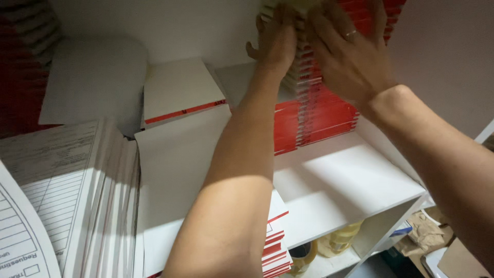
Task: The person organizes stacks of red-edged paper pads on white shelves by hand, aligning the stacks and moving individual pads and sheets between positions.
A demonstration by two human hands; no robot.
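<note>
While both arms reach up and away from the camera, the tall stack of red-and-white booklets (314, 98) sits at the back of the white shelf (355, 180), against the rear wall, w/ its long axis running vertical; its top goes out of frame.

Left hand (278, 44) is flat on the stack's left face, near the top, palm in, fingers together and pointing up, thumb sticking out to the left. Right hand (350, 56) lies on the front/right face at abt the same height, fingers spread a bit and angled up-left, a ring (351, 34) on one finger. So the stack is sandwiched between the two palms, each touching it; neither hand pinches a single booklet. Fingertips are blurred at the frame top, so whether they hook over the top edge is prob. not readable.

Key relation: stack lies straight ahead of both sets of fingers, between them, and both hands are equally close, i.e. in contact. Lower part of the stack fans out to the right, edges not flush.

Nearer the camera: a white booklet w/ red stripe (180, 92) lying flat, printed forms (46, 175) at left, more red-edged booklets (275, 247) below the left forearm. Under the shelf, a tape roll (303, 257) and crumpled brown paper (422, 234).
</note>
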